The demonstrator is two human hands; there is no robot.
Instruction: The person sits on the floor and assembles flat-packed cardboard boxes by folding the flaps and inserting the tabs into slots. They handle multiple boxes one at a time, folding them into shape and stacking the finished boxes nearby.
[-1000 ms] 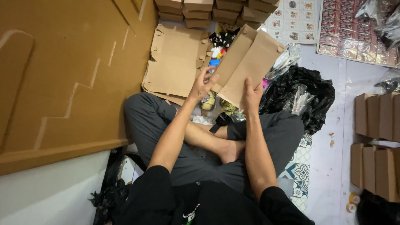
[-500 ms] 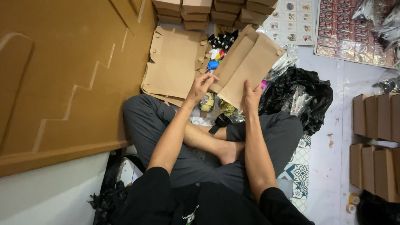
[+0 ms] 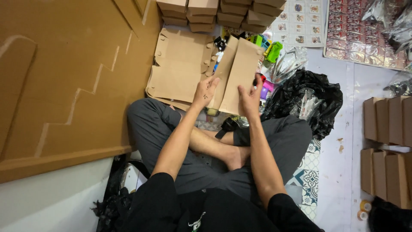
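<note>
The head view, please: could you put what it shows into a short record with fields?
left hand: grips the left edge of a flat cardboard piece
right hand: grips its right edge
cardboard piece: folded, tilted up over the lap
beside it: stack of flat cardboard sheets on the floor, to the left
behind: small closed boxes in rows
right of the legs: black plastic bag

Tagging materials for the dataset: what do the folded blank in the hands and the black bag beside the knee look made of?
Folded box blank: brown cardboard, matte, with crisp fold creases and die-cut tabs; probably thin corrugated, but no edge shows clearly. Left hand and right hand grip its lower edges. Black bag: thin plastic film, glossy, with crumpled wrinkles catching highlights.
</note>
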